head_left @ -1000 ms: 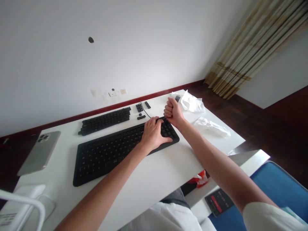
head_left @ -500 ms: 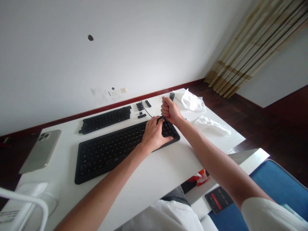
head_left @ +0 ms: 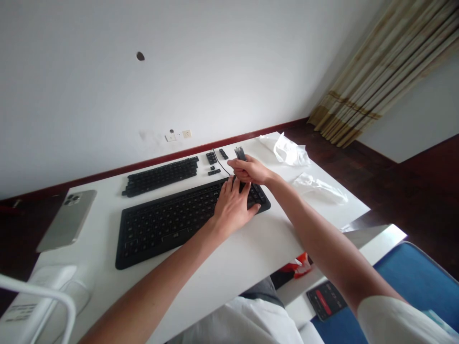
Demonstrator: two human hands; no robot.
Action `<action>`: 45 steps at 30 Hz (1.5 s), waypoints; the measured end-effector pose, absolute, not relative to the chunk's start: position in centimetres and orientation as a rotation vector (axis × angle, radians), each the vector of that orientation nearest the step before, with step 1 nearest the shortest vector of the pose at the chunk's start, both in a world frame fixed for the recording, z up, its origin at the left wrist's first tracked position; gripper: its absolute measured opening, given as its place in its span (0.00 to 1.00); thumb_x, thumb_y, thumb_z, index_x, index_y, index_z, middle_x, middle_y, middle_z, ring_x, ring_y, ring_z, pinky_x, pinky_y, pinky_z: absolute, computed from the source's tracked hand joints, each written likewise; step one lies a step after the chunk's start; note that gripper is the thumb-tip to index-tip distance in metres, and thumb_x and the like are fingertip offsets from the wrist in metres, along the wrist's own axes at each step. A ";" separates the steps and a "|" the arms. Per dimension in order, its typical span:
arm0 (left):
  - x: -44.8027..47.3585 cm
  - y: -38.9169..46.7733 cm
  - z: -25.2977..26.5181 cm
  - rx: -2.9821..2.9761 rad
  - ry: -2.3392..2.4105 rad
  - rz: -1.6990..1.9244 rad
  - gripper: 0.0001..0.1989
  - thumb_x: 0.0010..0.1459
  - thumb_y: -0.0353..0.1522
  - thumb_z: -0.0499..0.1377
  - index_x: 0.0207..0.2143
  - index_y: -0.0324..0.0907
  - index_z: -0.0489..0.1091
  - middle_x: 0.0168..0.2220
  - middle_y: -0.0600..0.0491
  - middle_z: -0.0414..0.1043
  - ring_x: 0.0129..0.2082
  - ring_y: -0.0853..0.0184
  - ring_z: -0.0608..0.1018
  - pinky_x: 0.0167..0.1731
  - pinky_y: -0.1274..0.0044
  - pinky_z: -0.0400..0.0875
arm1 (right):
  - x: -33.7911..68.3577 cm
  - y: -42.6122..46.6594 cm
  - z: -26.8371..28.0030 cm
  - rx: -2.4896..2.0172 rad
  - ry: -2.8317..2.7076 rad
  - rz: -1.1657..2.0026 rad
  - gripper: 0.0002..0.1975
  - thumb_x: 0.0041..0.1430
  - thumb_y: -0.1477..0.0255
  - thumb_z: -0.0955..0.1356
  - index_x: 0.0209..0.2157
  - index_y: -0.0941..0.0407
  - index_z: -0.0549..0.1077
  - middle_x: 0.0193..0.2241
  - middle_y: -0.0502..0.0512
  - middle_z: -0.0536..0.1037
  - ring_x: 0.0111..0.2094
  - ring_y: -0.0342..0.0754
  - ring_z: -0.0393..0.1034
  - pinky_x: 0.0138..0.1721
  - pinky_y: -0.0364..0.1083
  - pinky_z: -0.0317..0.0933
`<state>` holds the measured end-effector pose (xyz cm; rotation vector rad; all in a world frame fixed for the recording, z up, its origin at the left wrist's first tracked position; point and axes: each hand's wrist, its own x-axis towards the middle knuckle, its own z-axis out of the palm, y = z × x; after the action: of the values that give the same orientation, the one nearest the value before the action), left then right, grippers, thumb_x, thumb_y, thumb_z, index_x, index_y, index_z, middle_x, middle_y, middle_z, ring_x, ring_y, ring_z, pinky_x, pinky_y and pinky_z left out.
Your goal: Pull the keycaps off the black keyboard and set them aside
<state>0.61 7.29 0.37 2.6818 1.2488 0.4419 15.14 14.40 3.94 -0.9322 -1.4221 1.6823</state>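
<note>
A black keyboard [head_left: 161, 227] lies on the white table; many of its key positions show bare, without caps. My left hand [head_left: 233, 205] rests on its right part with fingers spread, thumb near the front edge. Just beyond it, my right hand [head_left: 250, 170] is closed around a small dark tool [head_left: 240, 153] whose end sticks up past the fist; its exact kind is unclear. The fist hides part of the keyboard's far right. Black keycaps [head_left: 161, 177] lie in rows behind the keyboard, with a smaller group of keycaps [head_left: 211, 157] beside a thin cable [head_left: 222, 165].
Crumpled white wrappers [head_left: 289, 150] lie at the table's right side. A phone [head_left: 68, 220] lies at the left, near a white cable and box [head_left: 43, 291]. Another phone [head_left: 325, 300] sits low at the right on a blue seat [head_left: 412, 291].
My right hand has turned and shifted slightly left, so the tool's end now points up and left. My left hand stays on the keyboard, its fingers a little more spread.
</note>
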 end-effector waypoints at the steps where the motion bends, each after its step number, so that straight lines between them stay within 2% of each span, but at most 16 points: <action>1: 0.6 7.3 0.3 2.686 1.254 0.436 0.36 0.64 0.47 0.62 0.66 0.34 0.64 0.66 0.32 0.65 0.71 0.41 0.61 0.69 0.54 0.57 | 15.2 14.2 3.9 -0.917 -1.461 1.685 0.26 0.66 0.60 0.70 0.21 0.53 0.56 0.15 0.41 0.52 0.15 0.36 0.42 0.13 0.38 0.41; 4: 0.6 7.1 0.2 2.690 1.266 0.429 0.36 0.65 0.47 0.62 0.66 0.34 0.64 0.66 0.33 0.65 0.70 0.41 0.62 0.69 0.54 0.57 | 15.7 14.0 3.9 -0.862 -1.533 1.715 0.27 0.66 0.58 0.71 0.21 0.53 0.57 0.15 0.41 0.53 0.15 0.36 0.43 0.13 0.39 0.41; 8: 0.5 6.9 0.0 2.712 1.281 0.431 0.36 0.66 0.47 0.60 0.69 0.37 0.61 0.70 0.33 0.59 0.72 0.39 0.60 0.69 0.54 0.56 | 17.2 14.1 3.8 -0.770 -1.488 1.796 0.27 0.66 0.57 0.71 0.21 0.53 0.55 0.15 0.40 0.51 0.15 0.36 0.41 0.13 0.38 0.39; 13: 0.6 6.6 -0.2 2.726 1.302 0.432 0.39 0.68 0.48 0.57 0.72 0.36 0.56 0.73 0.32 0.54 0.73 0.40 0.56 0.70 0.54 0.54 | 19.1 15.1 2.9 -0.690 -1.365 1.891 0.29 0.64 0.54 0.71 0.23 0.52 0.51 0.14 0.38 0.48 0.15 0.36 0.37 0.13 0.36 0.39; 19: 0.6 6.6 -0.4 2.724 1.309 0.431 0.38 0.68 0.48 0.56 0.73 0.37 0.56 0.73 0.35 0.54 0.73 0.41 0.57 0.70 0.54 0.54 | 20.1 16.1 1.7 -0.686 -1.167 1.900 0.32 0.61 0.50 0.72 0.24 0.52 0.48 0.13 0.37 0.44 0.14 0.36 0.32 0.12 0.36 0.39; 23: 0.6 6.5 -0.4 2.721 1.316 0.443 0.38 0.69 0.48 0.55 0.73 0.37 0.56 0.73 0.35 0.54 0.74 0.42 0.56 0.70 0.54 0.55 | 19.6 16.0 2.4 -0.791 -1.086 1.885 0.31 0.64 0.50 0.69 0.25 0.52 0.47 0.13 0.37 0.44 0.14 0.37 0.31 0.11 0.36 0.37; 30: 0.5 6.3 -0.6 2.751 1.323 0.458 0.38 0.69 0.49 0.54 0.72 0.35 0.57 0.72 0.33 0.56 0.74 0.42 0.57 0.70 0.55 0.53 | 15.8 14.4 4.3 -1.086 -1.274 1.640 0.26 0.65 0.58 0.71 0.21 0.53 0.55 0.14 0.40 0.50 0.15 0.36 0.39 0.12 0.38 0.39; 33: 0.4 6.3 -0.9 2.758 1.334 0.470 0.38 0.70 0.49 0.53 0.72 0.35 0.56 0.71 0.34 0.58 0.73 0.42 0.57 0.71 0.55 0.53 | 14.5 14.2 4.6 -1.219 -1.316 1.497 0.27 0.63 0.59 0.72 0.20 0.52 0.55 0.14 0.41 0.51 0.15 0.36 0.41 0.12 0.39 0.40; 38: 0.5 6.3 -1.0 2.752 1.336 0.452 0.38 0.69 0.50 0.53 0.73 0.36 0.56 0.72 0.34 0.56 0.74 0.42 0.57 0.71 0.56 0.52 | 13.6 14.6 4.9 -1.335 -1.269 1.461 0.28 0.60 0.59 0.73 0.20 0.52 0.54 0.14 0.40 0.50 0.15 0.36 0.40 0.13 0.40 0.39; 43: 0.5 6.3 -0.6 2.717 1.341 0.414 0.37 0.70 0.50 0.52 0.70 0.35 0.60 0.71 0.34 0.58 0.73 0.42 0.58 0.71 0.56 0.52 | 11.6 15.0 4.5 -1.656 -1.514 1.152 0.27 0.61 0.57 0.72 0.17 0.53 0.59 0.12 0.47 0.60 0.15 0.40 0.53 0.15 0.43 0.49; 45: 0.5 6.3 -0.5 2.705 1.337 0.411 0.37 0.70 0.50 0.52 0.70 0.34 0.61 0.71 0.33 0.59 0.73 0.41 0.59 0.71 0.56 0.52 | 11.1 15.1 4.5 -1.742 -1.559 1.068 0.27 0.62 0.56 0.72 0.17 0.54 0.60 0.12 0.49 0.61 0.15 0.41 0.55 0.16 0.44 0.50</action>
<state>0.46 6.26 -0.54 2.7049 1.3374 0.4109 11.12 15.12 4.47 -1.7422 -1.5594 1.0677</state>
